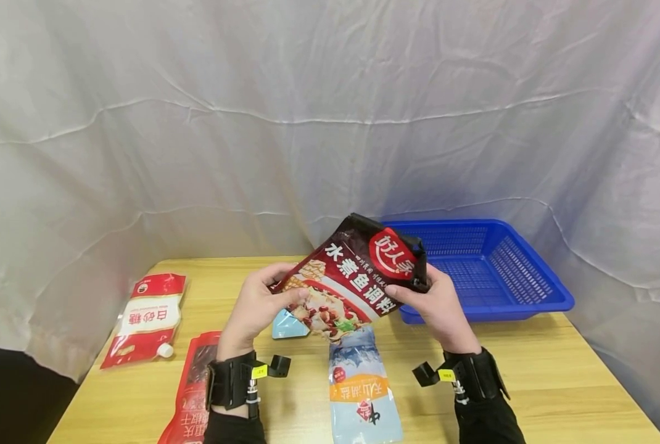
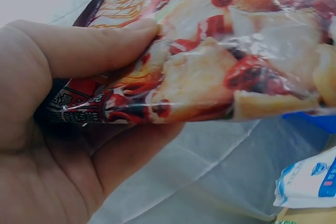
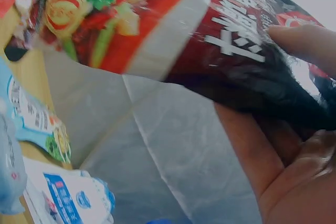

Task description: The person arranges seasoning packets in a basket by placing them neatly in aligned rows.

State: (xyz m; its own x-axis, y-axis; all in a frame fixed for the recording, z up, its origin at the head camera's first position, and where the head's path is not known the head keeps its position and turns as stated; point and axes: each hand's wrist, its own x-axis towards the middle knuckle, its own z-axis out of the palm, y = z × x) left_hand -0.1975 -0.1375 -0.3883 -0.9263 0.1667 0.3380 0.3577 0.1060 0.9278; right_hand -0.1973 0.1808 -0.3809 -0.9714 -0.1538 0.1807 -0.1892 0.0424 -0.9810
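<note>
My two hands hold up a dark red and black seasoning packet (image 1: 358,277) with a picture of fish dish and chillies on its front. The packet is tilted and hangs over the table. My left hand (image 1: 258,302) pinches its lower left edge, thumb on the front and fingers behind, as the left wrist view also shows. At the opposite side my right hand (image 1: 438,302) grips the black end near the red logo, with the thumb on the front. Below the packet lies a light blue and orange salt bag (image 1: 363,382), its top partly covered in the head view.
A blue plastic basket (image 1: 560,302) stands at the back right. To the left lie a red and white sugar pouch (image 1: 149,314) with a white cap and a red packet (image 1: 193,394). A light blue packet (image 1: 288,327) peeks out behind the seasoning packet. Grey cloth (image 1: 308,123) hangs behind.
</note>
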